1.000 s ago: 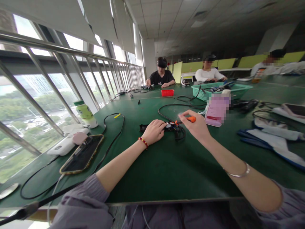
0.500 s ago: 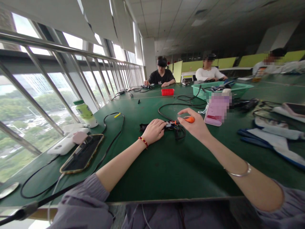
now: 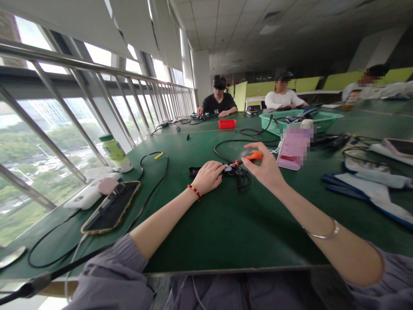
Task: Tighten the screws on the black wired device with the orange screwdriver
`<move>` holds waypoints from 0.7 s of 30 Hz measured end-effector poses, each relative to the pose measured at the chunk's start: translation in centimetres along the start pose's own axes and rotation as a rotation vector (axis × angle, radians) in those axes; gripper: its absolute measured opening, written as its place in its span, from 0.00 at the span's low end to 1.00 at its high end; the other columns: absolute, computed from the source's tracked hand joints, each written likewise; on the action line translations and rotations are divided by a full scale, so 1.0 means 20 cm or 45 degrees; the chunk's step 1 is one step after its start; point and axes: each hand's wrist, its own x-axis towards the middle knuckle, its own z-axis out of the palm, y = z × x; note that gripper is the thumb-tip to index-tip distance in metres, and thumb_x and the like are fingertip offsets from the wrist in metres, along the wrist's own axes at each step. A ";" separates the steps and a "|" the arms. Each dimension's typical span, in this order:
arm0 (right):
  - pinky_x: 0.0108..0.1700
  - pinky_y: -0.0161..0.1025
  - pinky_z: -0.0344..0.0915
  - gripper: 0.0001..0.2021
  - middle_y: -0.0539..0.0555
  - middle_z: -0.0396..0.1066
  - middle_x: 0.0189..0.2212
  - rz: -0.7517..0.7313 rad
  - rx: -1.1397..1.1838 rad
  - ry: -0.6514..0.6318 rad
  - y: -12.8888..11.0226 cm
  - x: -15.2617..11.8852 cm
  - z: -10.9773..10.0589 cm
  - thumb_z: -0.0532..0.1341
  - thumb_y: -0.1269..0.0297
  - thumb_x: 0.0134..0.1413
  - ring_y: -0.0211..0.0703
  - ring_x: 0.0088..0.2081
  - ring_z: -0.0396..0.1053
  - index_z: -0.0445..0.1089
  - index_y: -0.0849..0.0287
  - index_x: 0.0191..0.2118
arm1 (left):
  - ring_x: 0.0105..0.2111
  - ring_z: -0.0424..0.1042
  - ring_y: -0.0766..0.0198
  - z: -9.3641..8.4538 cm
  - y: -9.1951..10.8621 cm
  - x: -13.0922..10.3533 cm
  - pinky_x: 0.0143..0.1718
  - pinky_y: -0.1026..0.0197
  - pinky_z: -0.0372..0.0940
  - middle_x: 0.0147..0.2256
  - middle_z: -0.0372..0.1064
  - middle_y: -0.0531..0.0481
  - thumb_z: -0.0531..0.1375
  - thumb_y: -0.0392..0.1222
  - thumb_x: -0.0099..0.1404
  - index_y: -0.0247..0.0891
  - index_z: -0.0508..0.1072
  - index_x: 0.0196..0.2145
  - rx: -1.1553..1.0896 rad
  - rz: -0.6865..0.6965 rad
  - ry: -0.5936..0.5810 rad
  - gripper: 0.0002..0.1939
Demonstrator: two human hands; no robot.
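A black electronic device [image 3: 229, 169] with exposed parts and thin wires lies on the green table [image 3: 206, 232]. My left hand [image 3: 210, 175] rests over its left part, fingers together and gripping it against the table. An orange-handled screwdriver [image 3: 253, 156] is in my right hand [image 3: 265, 165], pinched at the handle. Its thin shaft points left and slightly down, with the tip at the device near my left fingertips. Whether the tip sits in a screw is too small to tell. My left fingers hide part of the device.
A purple phone [image 3: 294, 150] leans by a green basket [image 3: 300, 122]; gloves [image 3: 374, 189] lie to the right. On the left are a dark phone [image 3: 111, 209], a white power bank [image 3: 84, 193], a bottle [image 3: 115, 154] and cables. A red basket [image 3: 227, 124] and several people are farther back.
The screwdriver's handle has risen a little, so the tool slopes more steeply toward the device. My right fingers have shifted slightly around it. My left hand stays put.
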 end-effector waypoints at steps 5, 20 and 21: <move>0.34 0.39 0.62 0.18 0.47 0.66 0.23 0.053 -0.097 0.028 0.00 0.00 0.00 0.61 0.56 0.46 0.41 0.27 0.66 0.64 0.55 0.44 | 0.49 0.65 0.56 0.00 0.00 0.00 0.54 0.50 0.62 0.48 0.68 0.42 0.52 0.35 0.63 0.35 0.68 0.52 -0.017 -0.004 0.001 0.20; 0.36 0.41 0.63 0.17 0.45 0.64 0.21 0.107 -0.124 -0.007 -0.01 -0.01 0.00 0.61 0.54 0.47 0.42 0.27 0.67 0.64 0.54 0.43 | 0.48 0.66 0.55 0.00 0.00 0.00 0.53 0.51 0.62 0.49 0.68 0.42 0.53 0.35 0.63 0.34 0.68 0.51 0.010 -0.001 0.004 0.19; 0.36 0.41 0.64 0.15 0.45 0.64 0.20 0.121 -0.109 -0.029 -0.01 -0.01 0.00 0.60 0.55 0.47 0.42 0.27 0.67 0.64 0.54 0.41 | 0.48 0.66 0.55 0.00 0.00 0.00 0.53 0.51 0.62 0.49 0.68 0.42 0.53 0.35 0.63 0.34 0.68 0.51 0.010 -0.002 0.002 0.19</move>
